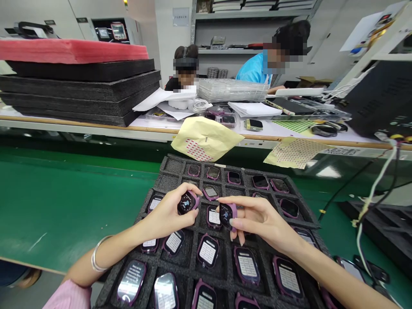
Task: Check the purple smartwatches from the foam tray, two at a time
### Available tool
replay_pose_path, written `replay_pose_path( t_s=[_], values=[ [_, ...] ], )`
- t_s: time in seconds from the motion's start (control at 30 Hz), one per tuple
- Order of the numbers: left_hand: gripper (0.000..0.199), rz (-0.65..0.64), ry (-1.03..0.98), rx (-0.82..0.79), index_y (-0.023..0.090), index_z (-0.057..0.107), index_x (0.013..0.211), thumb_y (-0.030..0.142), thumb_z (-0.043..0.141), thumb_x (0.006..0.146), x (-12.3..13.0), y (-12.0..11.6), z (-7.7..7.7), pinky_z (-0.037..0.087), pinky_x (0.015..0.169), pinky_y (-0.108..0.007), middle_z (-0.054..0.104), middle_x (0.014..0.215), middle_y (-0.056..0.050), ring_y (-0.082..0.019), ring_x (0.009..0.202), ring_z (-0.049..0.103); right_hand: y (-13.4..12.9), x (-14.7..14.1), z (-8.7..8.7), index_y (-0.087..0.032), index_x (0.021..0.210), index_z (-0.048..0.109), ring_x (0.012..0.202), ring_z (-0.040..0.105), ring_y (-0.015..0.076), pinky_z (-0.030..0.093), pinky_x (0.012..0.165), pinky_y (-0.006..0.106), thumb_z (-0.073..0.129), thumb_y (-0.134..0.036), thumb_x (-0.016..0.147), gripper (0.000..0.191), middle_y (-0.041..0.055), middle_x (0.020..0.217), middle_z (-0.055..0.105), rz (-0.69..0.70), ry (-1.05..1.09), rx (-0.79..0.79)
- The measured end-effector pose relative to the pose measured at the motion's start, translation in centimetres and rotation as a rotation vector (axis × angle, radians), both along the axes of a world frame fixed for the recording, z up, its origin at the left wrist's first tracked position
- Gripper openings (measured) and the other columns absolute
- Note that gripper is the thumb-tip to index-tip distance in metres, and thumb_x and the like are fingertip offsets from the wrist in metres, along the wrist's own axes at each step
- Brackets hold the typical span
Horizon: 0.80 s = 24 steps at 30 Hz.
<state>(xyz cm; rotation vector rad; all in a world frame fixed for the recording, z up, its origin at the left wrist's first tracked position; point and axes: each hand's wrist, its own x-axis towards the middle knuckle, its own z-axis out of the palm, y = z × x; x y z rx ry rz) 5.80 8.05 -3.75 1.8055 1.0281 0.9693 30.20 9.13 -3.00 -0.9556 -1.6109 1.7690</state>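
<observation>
Thumb and fingers of my left hand (175, 210) grip a purple smartwatch body (186, 203), whose dark screen shows a watch face. A second purple watch body (226, 214) with a lit dial is pinched in my right hand (254, 216). Both watches are held apart from each other, above a black foam tray (167, 180). In the tray's compartments lie several more strapless purple watches. Nearer ones, such as this watch (208, 251), show white keypad-like screens, and one watch (131, 281) at front left shows lines of text. Farther back, a watch (234, 177) has a dark screen.
Behind the tray runs a shelf edge (154, 128) with yellow paper sheets (206, 139) hanging from it. Black foam trays (80, 92) are stacked at left. Cables (375, 189) hang at right beside another foam tray (380, 231). Two people work beyond the shelf.
</observation>
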Motion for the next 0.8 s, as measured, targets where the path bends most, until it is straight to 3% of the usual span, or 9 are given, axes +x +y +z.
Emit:
replay_pose_path(
  t_s=[0.2, 0.37, 0.57, 0.67, 0.8],
  values=[
    [0.028, 0.010, -0.014, -0.061, 0.020, 0.053, 0.104, 0.015, 0.058, 0.078, -0.09, -0.01, 0.07, 0.042, 0.071, -0.024, 0.057, 0.091, 0.001, -0.013, 0.080, 0.053, -0.06, -0.18, 0.09, -0.014, 0.128, 0.055, 0.058, 0.066, 0.0164, 0.054, 0.050, 0.025, 0.068, -0.028, 0.082, 0.049, 0.0056, 0.075, 0.069, 0.003, 0.009, 0.004],
    [0.040, -0.072, -0.287, -0.424, 0.020, 0.048, 0.111, 0.021, 0.066, 0.075, 0.32, 0.30, -0.28, 0.047, 0.061, -0.025, 0.053, 0.099, -0.001, -0.009, 0.066, 0.052, 0.00, -0.72, 0.49, -0.018, 0.128, 0.053, 0.066, 0.064, 0.0153, 0.054, 0.051, 0.024, 0.067, -0.025, 0.081, 0.049, 0.0081, 0.096, 0.066, -0.028, 0.083, -0.046],
    [0.036, -0.084, -0.653, -0.696, 0.018, 0.052, 0.108, 0.010, 0.061, 0.074, 0.49, 0.80, -0.18, 0.050, 0.081, -0.035, 0.065, 0.094, -0.006, -0.019, 0.095, 0.062, -0.17, -0.95, 0.53, -0.019, 0.124, 0.056, 0.062, 0.058, 0.0111, 0.048, 0.049, 0.020, 0.067, -0.024, 0.081, 0.045, 0.0085, 0.102, 0.066, -0.108, 0.000, 0.017],
    [0.037, -0.150, -0.658, -0.730, 0.019, 0.054, 0.109, 0.006, 0.058, 0.074, 0.37, 0.76, -0.19, 0.050, 0.086, -0.040, 0.068, 0.100, -0.007, -0.021, 0.102, 0.063, -0.28, -0.94, 0.47, -0.021, 0.128, 0.053, 0.060, 0.056, 0.0113, 0.046, 0.048, 0.021, 0.065, -0.025, 0.081, 0.048, 0.0063, 0.096, 0.065, -0.142, -0.031, 0.061],
    [0.040, -0.164, -0.610, -0.658, 0.020, 0.055, 0.109, 0.005, 0.059, 0.073, 0.43, 0.58, -0.27, 0.051, 0.087, -0.041, 0.067, 0.105, -0.008, -0.023, 0.105, 0.062, -0.40, -0.95, 0.38, -0.021, 0.129, 0.053, 0.060, 0.057, 0.0124, 0.046, 0.049, 0.022, 0.065, -0.025, 0.080, 0.051, 0.0040, 0.087, 0.065, -0.153, -0.065, 0.083]
  ],
)
